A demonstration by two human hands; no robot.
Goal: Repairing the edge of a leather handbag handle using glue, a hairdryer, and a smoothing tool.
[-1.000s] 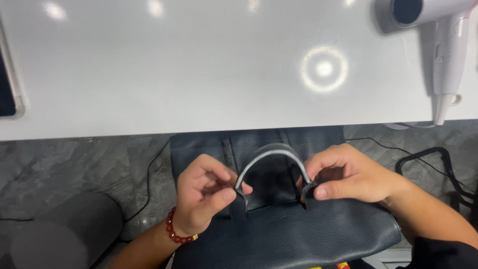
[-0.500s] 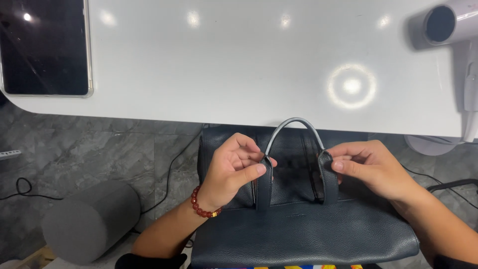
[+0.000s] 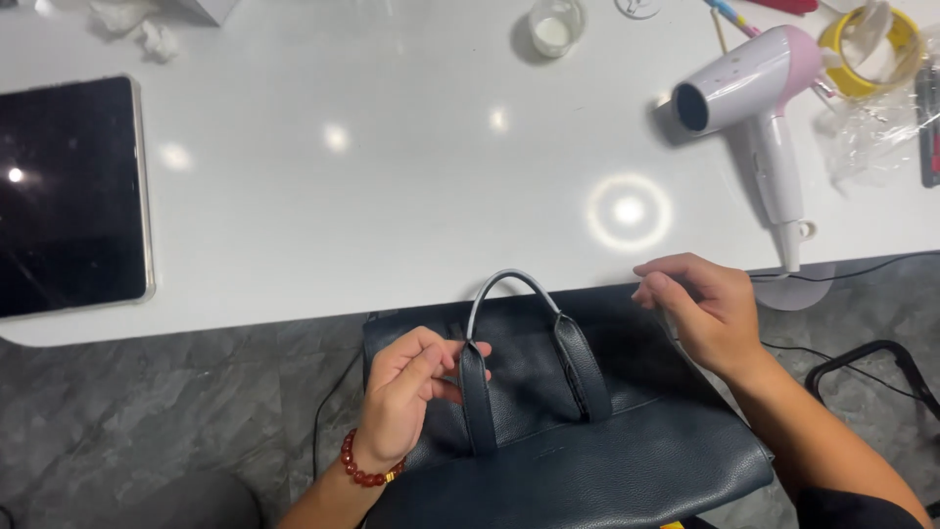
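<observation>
Left hand (image 3: 411,387) is pinching the left leg of the bag's handle (image 3: 519,333), thumb and fingertips pressed together on the strap just above where it meets the leather. A red bead bracelet (image 3: 364,468) sits on that wrist. The dark blue leather bag (image 3: 607,460) lies flat below the near edge of the white table (image 3: 392,196), over the grey stone floor (image 3: 147,421), its handle arching up against that edge. Right hand (image 3: 700,309) is off the handle, hovering over the bag's upper right corner right at the table's near edge, fingers loosely curled and holding nothing I can make out. Up on the table, a white and pink hair dryer (image 3: 759,108) lies toward the far right corner, its grip pointing at the near edge. A dark tablet (image 3: 69,196) rests at the left edge. A small clear cup (image 3: 555,26) stands at the far edge, a yellow tape roll (image 3: 867,44) in the far right corner.
</observation>
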